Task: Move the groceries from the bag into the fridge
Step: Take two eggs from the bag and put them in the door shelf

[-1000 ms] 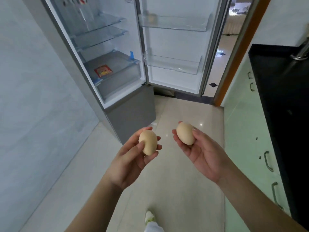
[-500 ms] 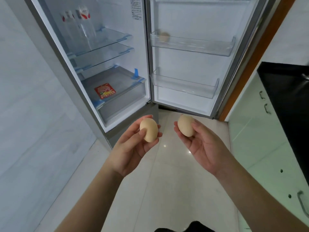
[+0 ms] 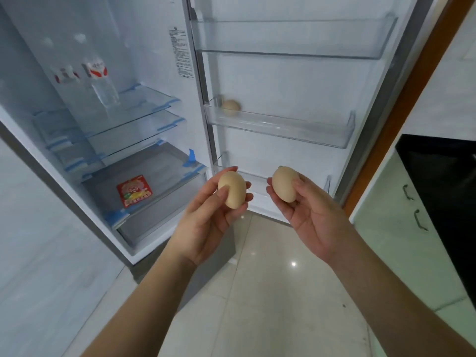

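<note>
Eggs fill both hands in front of the open fridge [image 3: 144, 60]. The left hand [image 3: 206, 222] grips one egg [image 3: 232, 189] between thumb and curled fingers, and the right hand [image 3: 306, 215] holds a second egg [image 3: 284, 185] the same way; the two eggs sit near each other but apart, level with the lowest door bin [image 3: 328, 182]. A third egg [image 3: 231, 107] already lies at the left end of the middle door bin [image 3: 283, 128] (blurred behind the clear plastic). Farther left, inside the fridge, a water bottle [image 3: 101, 83] stands on a glass shelf [image 3: 144, 104], and a red packet [image 3: 134, 190] lies flat on the drawer cover [image 3: 154, 171] below. To the right runs a dark countertop [image 3: 443, 171] over pale green cabinets [image 3: 396, 228].
</note>
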The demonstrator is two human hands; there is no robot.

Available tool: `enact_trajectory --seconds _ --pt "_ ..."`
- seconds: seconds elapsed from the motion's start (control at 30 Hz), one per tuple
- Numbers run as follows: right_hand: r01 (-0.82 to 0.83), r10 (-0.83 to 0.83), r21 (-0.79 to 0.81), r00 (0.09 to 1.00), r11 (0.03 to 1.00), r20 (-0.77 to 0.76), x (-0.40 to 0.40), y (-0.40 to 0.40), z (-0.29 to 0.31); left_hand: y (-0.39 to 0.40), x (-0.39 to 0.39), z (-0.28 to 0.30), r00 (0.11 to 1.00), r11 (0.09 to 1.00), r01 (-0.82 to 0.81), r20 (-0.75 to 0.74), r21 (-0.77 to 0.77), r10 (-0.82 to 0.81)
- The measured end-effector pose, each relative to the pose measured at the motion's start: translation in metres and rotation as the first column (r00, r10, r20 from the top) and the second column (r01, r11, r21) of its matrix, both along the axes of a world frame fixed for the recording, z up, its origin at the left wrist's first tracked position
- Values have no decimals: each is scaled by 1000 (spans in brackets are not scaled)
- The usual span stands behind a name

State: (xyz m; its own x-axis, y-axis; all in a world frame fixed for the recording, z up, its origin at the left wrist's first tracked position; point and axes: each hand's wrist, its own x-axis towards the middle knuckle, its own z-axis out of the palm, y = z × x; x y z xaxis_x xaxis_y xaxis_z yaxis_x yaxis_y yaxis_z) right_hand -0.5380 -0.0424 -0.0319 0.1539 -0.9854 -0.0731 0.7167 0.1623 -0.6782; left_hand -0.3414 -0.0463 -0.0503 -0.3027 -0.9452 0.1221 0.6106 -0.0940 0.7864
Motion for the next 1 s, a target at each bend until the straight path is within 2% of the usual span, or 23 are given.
enact_trajectory --seconds 0.33,0.43,0.53,0.63,0.73,0.83,0.87,1.0 --pt "101 -112 -110 988 989 -105 -18 -106 18 -110 -13 20 989 994 -80 115 -79 89" --pt "146 -171 -143 969 979 -176 -15 -133 21 -145 -9 23 965 986 -78 237 -145 111" --pt "177 -237 -212 923 961 -303 -9 -159 24 -182 -1 32 879 968 -56 448 -246 164" --pt "227 -336 -270 806 936 -488 -1 -182 31 -218 10 42 775 943 -16 591 -333 222" --pt "253 -433 -361 653 898 -621 3 -201 39 -253 16 54 706 921 39 663 -388 249" --pt "280 -561 -488 339 827 -756 4 -214 42 -284 14 65 636 888 117 720 -445 277" --pt "293 -579 -508 263 810 -771 4 -217 42 -292 11 67 611 877 141 738 -459 288" --pt "343 -602 -526 165 778 -781 -4 -230 41 -316 -2 73 561 827 178 745 -533 360"
